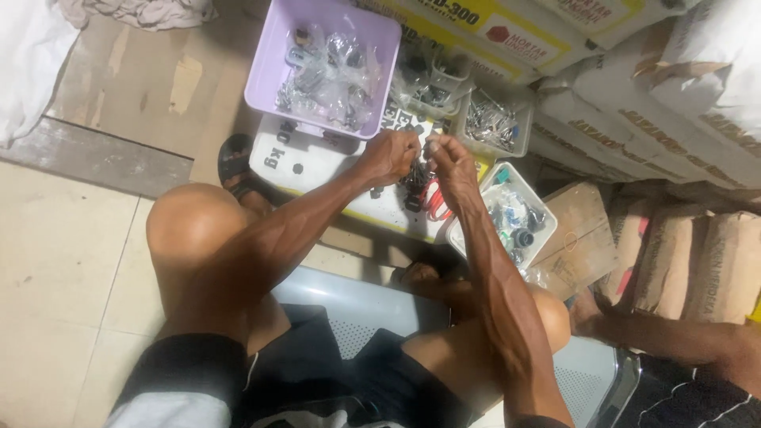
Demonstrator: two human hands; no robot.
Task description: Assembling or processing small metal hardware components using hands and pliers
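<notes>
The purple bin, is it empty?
No, the purple bin holds a heap of small clear bags with metal parts inside.

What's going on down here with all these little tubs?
A seated person has both hands together over a white sack lying flat. The left hand and right hand pinch small dark parts, too small to identify. Around them stand a lilac plastic tub of bagged metal bits, a white square tub of fittings and a clear tray of shiny pieces.
</notes>
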